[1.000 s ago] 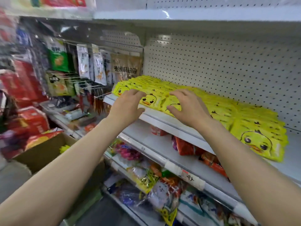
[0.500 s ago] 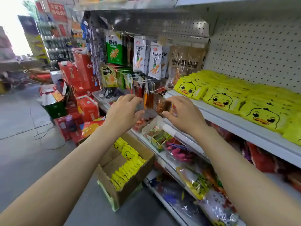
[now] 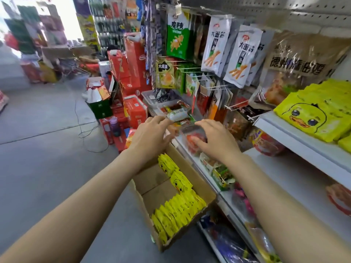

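I am stocking yellow duck packets out of the cardboard box [image 3: 153,179] on the floor, and right now I am holding nothing at all. My left grip [image 3: 150,135] is hovering above the far end of the box, fingers loose and fairly straight, wide enough to take a handful. My right grip [image 3: 214,139] is hanging just to the right of the box's far corner, fingers spread and pointing down, also empty. The fingertips are blurring, so I cannot tell how near they are to the goods behind them.

The packets in the box [image 3: 176,211] are standing on edge in a row along its right wall, thickest at the near end and thinning toward the far end, with bare cardboard showing across the left half. Up and to the right of the box, the upper shelf [image 3: 296,137] is already carrying a flat, overlapping layer of the same packets [image 3: 319,114], faces up.

I am judging the job as well under way but not finished: a good share is shelved, and a fair row is waiting in the box. What is left is reaching down into the box, gathering another bunch, and laying it on that shelf.
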Tool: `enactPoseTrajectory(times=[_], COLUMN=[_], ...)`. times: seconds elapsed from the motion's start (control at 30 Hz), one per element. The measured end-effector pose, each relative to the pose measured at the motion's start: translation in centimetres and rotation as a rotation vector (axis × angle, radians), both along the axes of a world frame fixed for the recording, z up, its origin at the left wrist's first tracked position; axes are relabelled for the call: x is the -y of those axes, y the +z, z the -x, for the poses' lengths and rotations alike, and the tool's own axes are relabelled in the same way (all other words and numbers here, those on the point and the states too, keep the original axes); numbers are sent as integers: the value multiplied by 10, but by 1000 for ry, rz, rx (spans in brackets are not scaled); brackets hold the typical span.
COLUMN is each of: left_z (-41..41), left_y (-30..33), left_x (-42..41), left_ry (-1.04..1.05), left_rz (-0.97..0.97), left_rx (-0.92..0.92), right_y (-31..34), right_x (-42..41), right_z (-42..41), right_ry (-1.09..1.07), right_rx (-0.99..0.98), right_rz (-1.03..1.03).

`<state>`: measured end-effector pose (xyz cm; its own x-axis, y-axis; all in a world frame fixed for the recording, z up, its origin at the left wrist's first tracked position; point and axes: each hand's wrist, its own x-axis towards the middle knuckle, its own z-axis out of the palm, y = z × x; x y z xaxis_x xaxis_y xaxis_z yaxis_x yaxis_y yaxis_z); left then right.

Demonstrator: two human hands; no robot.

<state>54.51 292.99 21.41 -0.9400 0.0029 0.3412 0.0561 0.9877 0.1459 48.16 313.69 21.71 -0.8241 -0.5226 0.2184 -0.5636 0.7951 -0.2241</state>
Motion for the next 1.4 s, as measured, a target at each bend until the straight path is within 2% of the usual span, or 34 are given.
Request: enactPoseTrajectory(times=[0.23, 0.43, 0.7, 0.8, 0.97, 1.1, 1.27, 1.4], left_z=[75, 126, 208, 237, 275, 285, 292, 294], left_y=[-66, -167, -302, -348, -417, -453, -468, -473], left_x=[47, 83, 121, 133, 145, 149, 154, 159], left_ry=[20, -57, -176, -226, -280, -347, -389, -425], left_rz=[-68, -153, -127, -123, -100, -27, 62, 47], left_rx=[166, 437, 770, 827, 866, 806, 637, 674], right_y=[-64, -167, -311, -361, -434, -456, -476, -490], right_x=[45, 69, 93, 102, 120, 131, 132, 129], right_z=[78, 113, 138, 146, 152, 144, 140, 139], right_ry=[7, -67, -299, -419, -579, -639, -704, -742], right_rx=[184, 461, 808, 905, 913, 784, 701, 655], right_rz=[-68, -73, -140, -159, -145, -167, -214, -252])
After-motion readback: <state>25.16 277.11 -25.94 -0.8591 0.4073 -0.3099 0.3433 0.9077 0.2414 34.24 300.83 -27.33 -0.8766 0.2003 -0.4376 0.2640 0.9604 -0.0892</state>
